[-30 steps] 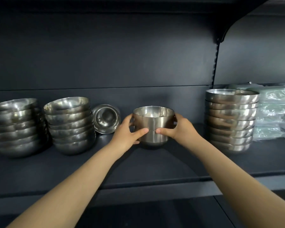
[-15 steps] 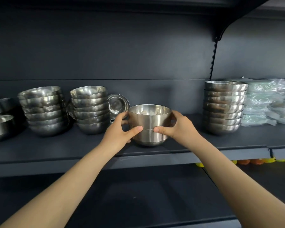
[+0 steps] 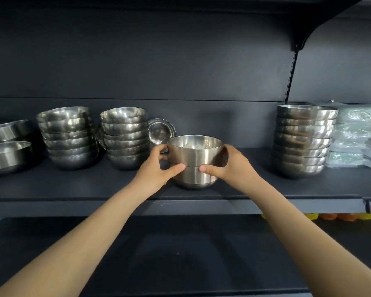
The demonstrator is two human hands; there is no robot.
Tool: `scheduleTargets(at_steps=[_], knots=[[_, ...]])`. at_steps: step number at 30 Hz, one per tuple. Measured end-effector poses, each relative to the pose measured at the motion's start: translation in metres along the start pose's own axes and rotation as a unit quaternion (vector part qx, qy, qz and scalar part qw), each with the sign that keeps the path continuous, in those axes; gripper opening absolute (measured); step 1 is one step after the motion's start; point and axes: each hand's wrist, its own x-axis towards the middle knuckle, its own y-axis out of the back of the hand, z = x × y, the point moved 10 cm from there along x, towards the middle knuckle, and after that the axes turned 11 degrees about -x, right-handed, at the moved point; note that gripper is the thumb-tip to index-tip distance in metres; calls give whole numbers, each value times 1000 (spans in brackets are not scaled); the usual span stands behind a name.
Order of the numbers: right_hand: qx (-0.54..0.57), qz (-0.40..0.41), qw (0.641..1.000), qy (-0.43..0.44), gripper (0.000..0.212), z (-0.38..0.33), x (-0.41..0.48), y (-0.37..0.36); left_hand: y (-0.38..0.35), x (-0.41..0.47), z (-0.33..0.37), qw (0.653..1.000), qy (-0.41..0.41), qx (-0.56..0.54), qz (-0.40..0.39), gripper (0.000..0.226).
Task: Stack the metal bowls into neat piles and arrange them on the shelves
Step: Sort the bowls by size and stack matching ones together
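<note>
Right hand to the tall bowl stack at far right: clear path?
Probably yes: only bare shelf lies between the right hand and the tall bowl stack. It grips the two-bowl stack, so it must let go first.

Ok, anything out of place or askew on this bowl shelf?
Yes: one metal bowl stands on its edge at the back wall, inside facing out, between the pile on its left and the held two-bowl stack, not nested like the rest.
</note>
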Motion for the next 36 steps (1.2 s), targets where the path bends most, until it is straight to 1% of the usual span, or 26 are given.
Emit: scheduleTargets(at_steps=[3, 7, 10, 12, 16, 18, 20, 22, 28, 33, 36], knots=[[-25, -22, 999, 18, 80, -4, 0, 1, -1, -1, 4, 999, -1, 45, -4, 69], [-43, -62, 997, 32, 64, -5, -2, -1, -6, -8, 9, 992, 4, 122, -25, 65], [-70, -79, 994, 40, 53, -3, -2, 2, -2, -14, 10, 984, 7, 180, -20, 58], [-91, -72, 992, 42, 51, -2, -1, 8, 4, -21, 14, 977, 4, 212, -13, 52], [-115, -41, 991, 56, 65, -7, -3, 29, 16, -34, 29, 963, -21, 269, 5, 40], [-128, -14, 989, 76, 62, -16, -4, 42, 23, -40, 40, 958, -37, 285, 21, 34], [-134, -4, 986, 102, 53, -28, -5, 49, 31, -44, 52, 952, -56, 297, 39, 32], [-135, -10, 983, 125, 49, -42, -6, 49, 37, -47, 63, 945, -73, 316, 50, 32], [-158, -49, 966, 199, 47, -95, -3, 32, 64, -43, 78, 927, -96, 357, 65, 34], [-180, -78, 955, 224, 44, -130, 18, 4, 105, -33, 61, 922, -72, 368, 93, 40], [-187, -100, 953, 215, 43, -142, 40, -15, 132, -23, 43, 923, -57, 364, 110, 43]])
